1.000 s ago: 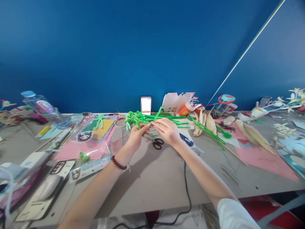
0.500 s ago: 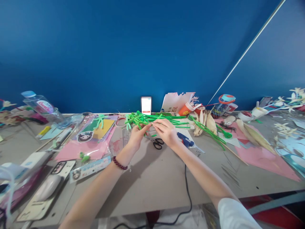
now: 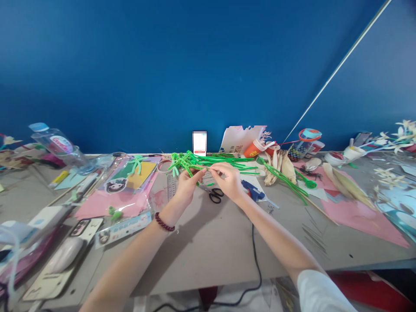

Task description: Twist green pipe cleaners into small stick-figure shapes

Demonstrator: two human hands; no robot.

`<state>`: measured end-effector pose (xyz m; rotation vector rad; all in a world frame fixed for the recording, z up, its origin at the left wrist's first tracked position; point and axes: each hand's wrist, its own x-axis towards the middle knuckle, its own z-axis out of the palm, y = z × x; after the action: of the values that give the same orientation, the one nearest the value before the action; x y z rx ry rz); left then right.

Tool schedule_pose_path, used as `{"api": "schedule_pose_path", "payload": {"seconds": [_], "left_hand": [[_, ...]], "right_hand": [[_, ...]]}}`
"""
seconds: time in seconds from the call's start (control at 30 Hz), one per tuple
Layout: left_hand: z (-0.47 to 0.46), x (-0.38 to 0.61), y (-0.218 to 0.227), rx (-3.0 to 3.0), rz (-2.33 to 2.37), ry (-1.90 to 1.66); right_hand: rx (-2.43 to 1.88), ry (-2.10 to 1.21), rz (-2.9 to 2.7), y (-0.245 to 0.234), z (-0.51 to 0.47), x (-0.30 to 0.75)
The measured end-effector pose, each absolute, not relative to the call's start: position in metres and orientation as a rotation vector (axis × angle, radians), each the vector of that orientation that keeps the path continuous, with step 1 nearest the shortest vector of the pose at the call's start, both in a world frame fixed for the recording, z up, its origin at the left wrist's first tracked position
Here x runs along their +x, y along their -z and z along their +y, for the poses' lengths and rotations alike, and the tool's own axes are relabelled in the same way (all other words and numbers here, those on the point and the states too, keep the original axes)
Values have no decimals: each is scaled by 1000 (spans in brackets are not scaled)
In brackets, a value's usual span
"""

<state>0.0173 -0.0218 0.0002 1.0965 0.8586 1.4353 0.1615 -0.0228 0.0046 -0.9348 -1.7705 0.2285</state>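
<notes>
My left hand (image 3: pixel 189 184) is closed in a pinch on a green pipe cleaner (image 3: pixel 195 167), with a wine-red bead bracelet on its wrist. Thumb and fingers of my right hand (image 3: pixel 227 180) are pinched together close to the left fingertips, around the thin end of the same pipe cleaner; the exact grip is too small to see well. Just behind both hands lies a pile of twisted green pipe cleaners (image 3: pixel 183 159). Straight green stems (image 3: pixel 240 160) stretch to the right of it. Black-handled scissors (image 3: pixel 216 196) rest on the table below the hands.
A blue glue gun (image 3: pixel 252 190) lies right of my right hand, its cord hanging over the front edge. A lit phone (image 3: pixel 199 143) leans on the blue wall. Pink paper (image 3: pixel 120 203) and a bottle (image 3: pixel 58 143) are left; paper cups (image 3: pixel 255 148) and dried husks (image 3: pixel 279 167) right.
My right hand's fingers have curled in more and shifted slightly. A green tip that stuck up above them is no longer visible. My left hand is almost where it was.
</notes>
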Motion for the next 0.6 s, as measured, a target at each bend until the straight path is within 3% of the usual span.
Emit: {"api": "schedule_pose_path", "payload": {"seconds": [0.33, 0.43, 0.6], "left_hand": [[-21, 17, 3, 1197, 880, -1403], [-20, 16, 1, 1101, 873, -1341], [-19, 13, -3, 963, 862, -1326]], "right_hand": [[-1072, -1418, -1288, -8, -15, 164], [-1015, -1441, -1334, -11, -14, 167], [-1003, -1152, -1566, -12, -16, 168]]}}
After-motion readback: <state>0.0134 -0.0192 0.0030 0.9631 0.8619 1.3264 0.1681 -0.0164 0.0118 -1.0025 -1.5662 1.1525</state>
